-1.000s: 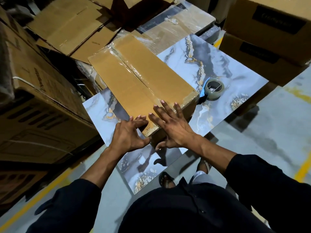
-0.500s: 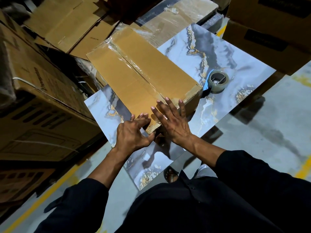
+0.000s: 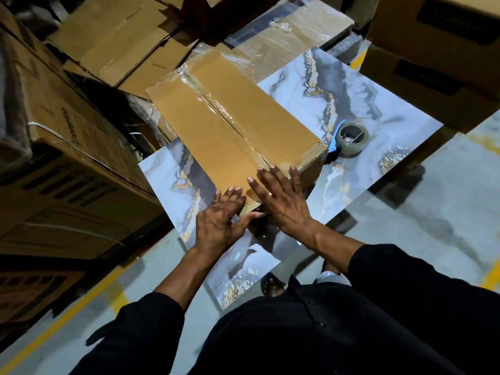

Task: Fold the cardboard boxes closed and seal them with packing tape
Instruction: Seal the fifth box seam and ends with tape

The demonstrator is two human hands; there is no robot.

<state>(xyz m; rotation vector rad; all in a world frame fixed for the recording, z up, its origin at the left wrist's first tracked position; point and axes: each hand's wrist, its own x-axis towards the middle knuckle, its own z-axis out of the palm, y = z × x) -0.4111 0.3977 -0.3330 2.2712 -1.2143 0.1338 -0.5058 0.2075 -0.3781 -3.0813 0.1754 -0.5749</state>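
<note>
A long brown cardboard box (image 3: 230, 123) lies closed on a marble-patterned table (image 3: 359, 109), with clear tape along its centre seam and over both ends. My right hand (image 3: 281, 201) lies flat with straight fingers on the box's near top edge. My left hand (image 3: 219, 220) presses with straight fingers on the near corner, its thumb against the near end face. A roll of clear packing tape on a blue-handled dispenser (image 3: 350, 139) sits on the table just right of the box, untouched.
Stacked cardboard cartons (image 3: 62, 163) stand close on the left, more flattened and wrapped boxes (image 3: 130, 36) crowd behind, and dark-labelled cartons (image 3: 438, 50) sit at the right. Grey floor with yellow lines (image 3: 67, 315) lies below the table's near edge.
Both hands have slid a little further onto the box's near end, the right hand moving up along the edge. The box and tape roll have stayed where they were.
</note>
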